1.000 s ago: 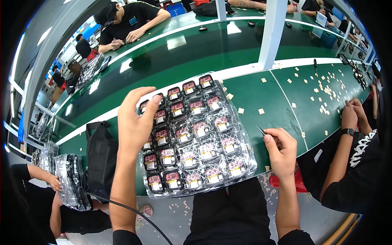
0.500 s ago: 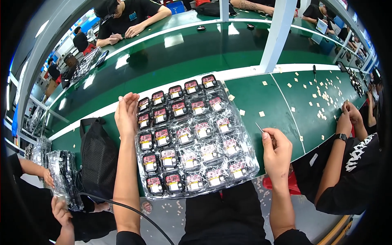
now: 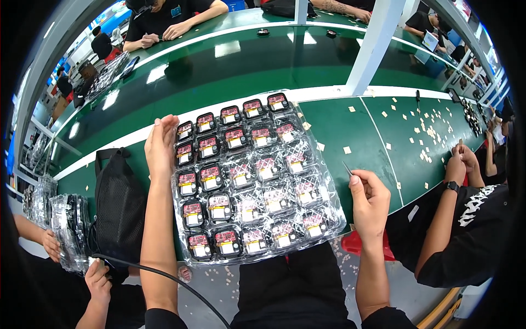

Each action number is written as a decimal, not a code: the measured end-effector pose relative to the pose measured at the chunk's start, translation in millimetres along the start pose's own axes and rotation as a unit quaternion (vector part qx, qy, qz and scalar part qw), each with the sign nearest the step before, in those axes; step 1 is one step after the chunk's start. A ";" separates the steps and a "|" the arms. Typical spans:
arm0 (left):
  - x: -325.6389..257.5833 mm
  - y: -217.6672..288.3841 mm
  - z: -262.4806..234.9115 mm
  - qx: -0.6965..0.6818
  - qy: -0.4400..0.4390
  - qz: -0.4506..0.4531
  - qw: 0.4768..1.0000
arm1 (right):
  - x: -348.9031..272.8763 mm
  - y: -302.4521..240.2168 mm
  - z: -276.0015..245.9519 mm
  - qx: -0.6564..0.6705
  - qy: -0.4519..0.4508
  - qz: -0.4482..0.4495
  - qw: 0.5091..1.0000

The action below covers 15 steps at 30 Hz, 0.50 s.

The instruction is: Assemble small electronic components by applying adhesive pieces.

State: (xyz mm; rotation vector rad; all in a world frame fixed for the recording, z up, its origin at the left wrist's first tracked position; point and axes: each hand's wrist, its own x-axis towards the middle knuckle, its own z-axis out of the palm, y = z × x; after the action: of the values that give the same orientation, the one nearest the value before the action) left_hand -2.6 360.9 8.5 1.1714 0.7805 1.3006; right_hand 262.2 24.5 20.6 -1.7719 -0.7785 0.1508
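In front of me lies a clear plastic blister tray [image 3: 338,215] holding rows of small black square units [image 3: 235,137], each showing a dark red circuit board and a white-and-yellow label. Clear plastic covers the pockets on the right side more thickly, with glare over the units there. My left hand [image 3: 159,143] rests against the tray's far left edge, fingers stretched out and nothing gripped. To the right of the tray my right hand [image 3: 370,200] pinches thin metal tweezers [image 3: 347,168], their tip pointing up and left, clear of the tray.
Small pale squares [image 3: 431,133] lie scattered on the green bench [image 3: 378,164] at right, with a screwdriver [image 3: 418,98]. A black bag [image 3: 119,203], a cable [image 3: 164,276] and stacked trays [image 3: 69,230] are at left. A white post [image 3: 375,49] rises behind. Co-workers sit on both sides and opposite.
The whole view has shifted slightly, so the tray and bench sit further left and higher. My hands keep about the same places by the tray. The left co-worker's hands have moved.
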 end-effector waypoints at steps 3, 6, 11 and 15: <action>0.7 -1.7 -3.5 0.013 -0.022 -0.003 1.000 | -0.4 -0.2 0.3 0.006 0.000 0.002 1.000; 0.3 -3.1 -4.7 0.019 -0.024 -0.003 1.000 | -0.6 2.7 0.3 0.011 -0.002 0.003 1.000; 0.7 -3.7 -6.0 0.010 -0.022 -0.005 1.000 | -1.1 4.4 -0.4 0.013 0.001 -0.003 1.000; 1.5 -5.4 -7.8 0.004 -0.022 -0.007 1.000 | -1.1 4.9 0.1 0.010 0.001 -0.007 1.000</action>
State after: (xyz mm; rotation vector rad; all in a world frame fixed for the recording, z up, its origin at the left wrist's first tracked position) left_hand -8.0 364.6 1.4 1.1959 0.7613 1.2578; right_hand 263.4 23.3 16.0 -1.7474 -0.7857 0.1466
